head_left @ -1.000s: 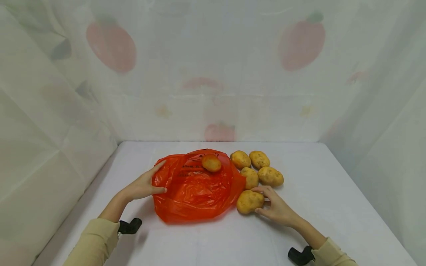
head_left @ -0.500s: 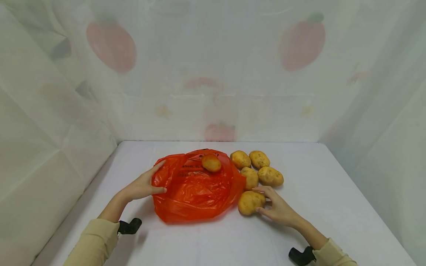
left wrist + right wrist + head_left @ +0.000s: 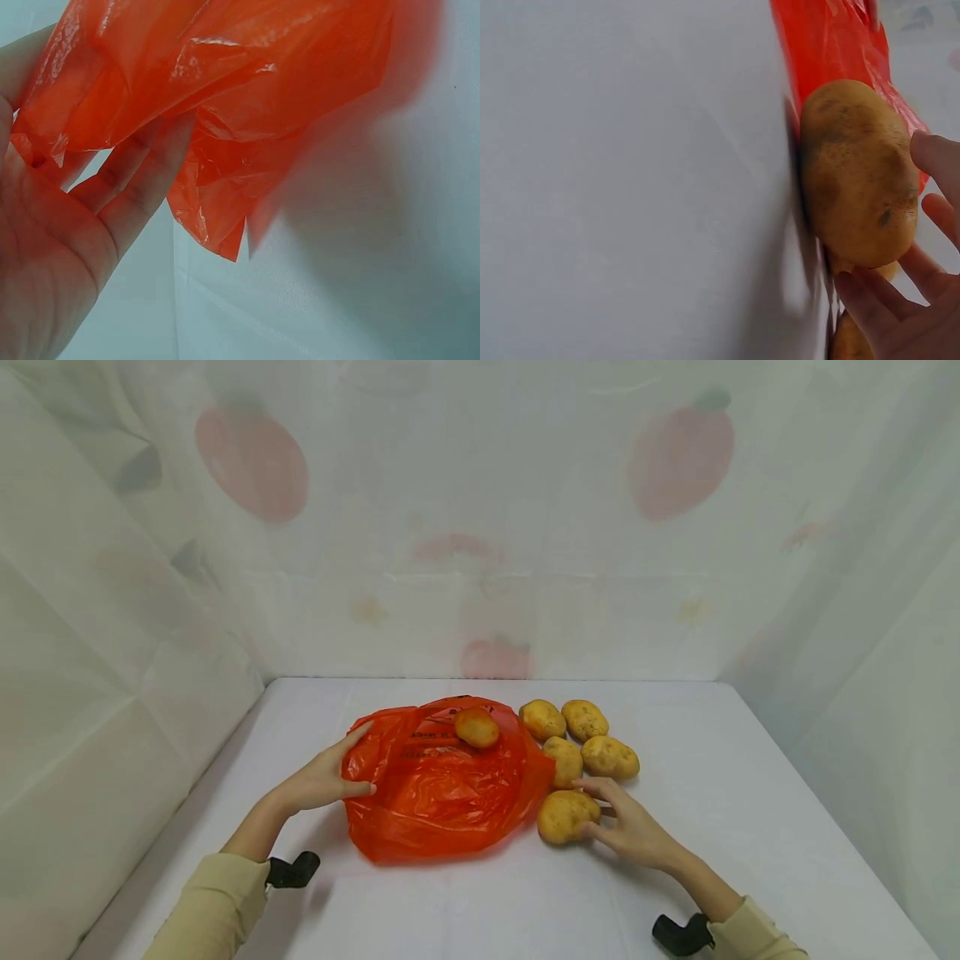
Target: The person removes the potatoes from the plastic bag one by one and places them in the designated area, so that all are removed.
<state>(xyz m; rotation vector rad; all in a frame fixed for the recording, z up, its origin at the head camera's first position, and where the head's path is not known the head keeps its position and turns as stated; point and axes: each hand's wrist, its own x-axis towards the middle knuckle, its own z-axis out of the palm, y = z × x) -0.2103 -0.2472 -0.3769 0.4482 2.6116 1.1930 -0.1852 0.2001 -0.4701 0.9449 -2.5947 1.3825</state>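
In the head view a red plastic bag with dark print lies left of the table's middle. My left hand holds its left side; in the left wrist view several fingers pass behind the plastic. A potato shows at the bag's far part; whether it lies inside or on top I cannot tell. Right of the bag, my right hand holds the nearest potato between thumb and fingers. That potato sits low at the tabletop in the right wrist view, fingertips touching its side.
Several more potatoes cluster behind the held one, among them one against the bag and one farther right. A white cloth covers the table. Pale curtains with faint fruit prints stand behind and at both sides.
The right hand and the nearest potato have shifted slightly to the right, a little away from the bag. The left hand and the bag have not visibly moved.
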